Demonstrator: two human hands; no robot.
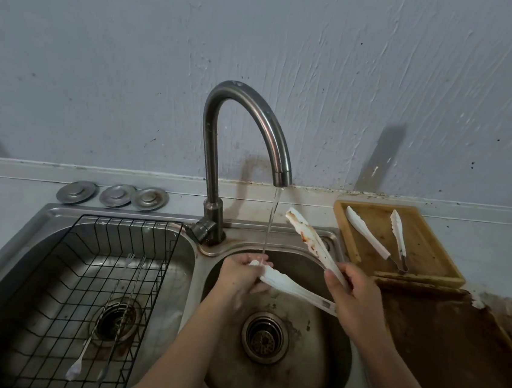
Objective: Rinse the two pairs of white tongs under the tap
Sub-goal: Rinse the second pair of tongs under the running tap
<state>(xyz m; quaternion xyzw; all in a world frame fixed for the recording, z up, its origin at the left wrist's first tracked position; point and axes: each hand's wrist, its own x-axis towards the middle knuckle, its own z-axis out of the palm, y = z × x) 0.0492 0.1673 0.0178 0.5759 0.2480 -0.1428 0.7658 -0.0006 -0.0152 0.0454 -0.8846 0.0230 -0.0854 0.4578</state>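
Clearly light and springy, the tongs in hand look like thin white plastic, wet now and likely slippery, so a firm hold near the hinge end seems the safest place to take them. They are spread wide over the right basin of the sink. The lower arm runs nearly level, its tip lying to the left under the stream of water from the tap. The upper arm slants up and back toward the wall, its tip streaked with reddish-brown residue and just right of the stream. Both arms meet at the right.

The right hand is closed round that joined end, fingers curled over it. The left hand wraps round the lower tip under the water and seems to be rubbing it.

Farther right, the second pair of tongs lies open on a wooden tray on the bench, tips pointing away toward the wall, hinge nearest the person, apparently not yet rinsed.

In the left basin a black wire rack holds thin metal utensils.
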